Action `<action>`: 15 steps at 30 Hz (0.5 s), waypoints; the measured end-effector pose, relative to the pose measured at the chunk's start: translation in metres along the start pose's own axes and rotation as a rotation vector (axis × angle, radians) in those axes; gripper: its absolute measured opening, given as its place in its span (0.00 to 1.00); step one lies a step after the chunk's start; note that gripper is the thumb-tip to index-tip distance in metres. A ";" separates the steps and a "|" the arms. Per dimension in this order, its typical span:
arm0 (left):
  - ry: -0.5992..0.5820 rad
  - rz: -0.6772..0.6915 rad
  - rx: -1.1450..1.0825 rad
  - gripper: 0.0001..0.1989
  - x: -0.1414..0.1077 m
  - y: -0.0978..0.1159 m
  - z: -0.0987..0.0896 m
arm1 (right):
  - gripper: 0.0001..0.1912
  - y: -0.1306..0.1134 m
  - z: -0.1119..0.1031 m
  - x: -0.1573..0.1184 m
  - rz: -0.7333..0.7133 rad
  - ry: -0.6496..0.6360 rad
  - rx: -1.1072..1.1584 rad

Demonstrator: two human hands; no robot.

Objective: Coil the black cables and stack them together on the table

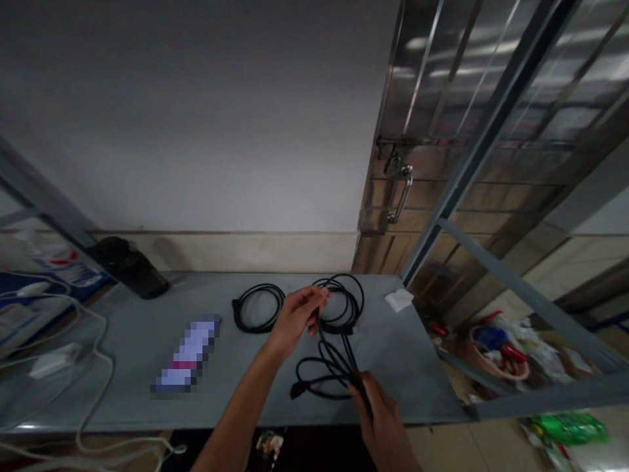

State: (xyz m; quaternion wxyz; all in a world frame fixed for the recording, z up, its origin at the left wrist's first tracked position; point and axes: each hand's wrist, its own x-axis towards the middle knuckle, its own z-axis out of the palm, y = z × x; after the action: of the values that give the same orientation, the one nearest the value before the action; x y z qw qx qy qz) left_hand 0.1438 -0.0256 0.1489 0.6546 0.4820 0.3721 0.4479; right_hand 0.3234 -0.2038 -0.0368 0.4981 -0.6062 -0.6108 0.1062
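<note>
Near the middle of the grey table, my left hand pinches a strand of black cable. My right hand, lower and to the right, is wrapped around a bunch of the same cable's loops. A dark plug at one end hangs out on the left of these loops. Just behind my left hand lies a coiled black cable; whether it joins the held one I cannot tell. Another round coil of black cable rests flat to the left of my left hand.
A pixelated, phone-shaped object lies on the left. Behind it is a black bottle-like object. White cords and a white adapter occupy the left end. A crumpled white paper sits near the right edge, beside grey metal posts.
</note>
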 end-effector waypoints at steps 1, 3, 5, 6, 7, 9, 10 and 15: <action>-0.003 -0.002 -0.003 0.24 0.003 0.000 -0.001 | 0.27 0.000 0.000 0.002 0.013 0.003 0.011; 0.002 -0.006 -0.010 0.25 0.009 0.001 -0.003 | 0.25 -0.001 -0.001 0.009 0.027 -0.054 0.062; 0.017 -0.006 -0.015 0.27 0.015 0.002 -0.006 | 0.23 -0.006 -0.006 0.018 0.104 -0.143 0.152; 0.027 -0.003 -0.014 0.28 0.018 0.002 -0.008 | 0.23 -0.008 -0.009 0.023 0.145 -0.170 0.190; 0.038 0.003 -0.014 0.28 0.022 0.003 -0.010 | 0.24 -0.010 -0.012 0.028 0.181 -0.174 0.217; 0.061 0.012 -0.031 0.28 0.030 0.004 -0.015 | 0.26 -0.014 -0.019 0.034 0.247 -0.168 0.259; 0.075 0.016 -0.053 0.28 0.034 0.004 -0.017 | 0.27 -0.016 -0.022 0.035 0.283 -0.175 0.283; 0.157 0.008 -0.165 0.29 0.060 -0.010 -0.032 | 0.30 -0.029 -0.034 0.034 0.468 -0.184 0.403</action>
State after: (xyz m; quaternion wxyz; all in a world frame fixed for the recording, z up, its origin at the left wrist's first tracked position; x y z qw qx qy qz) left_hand 0.1362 0.0387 0.1275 0.6591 0.3914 0.3824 0.5159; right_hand 0.3375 -0.1978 0.0171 0.5127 -0.6073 -0.4639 0.3913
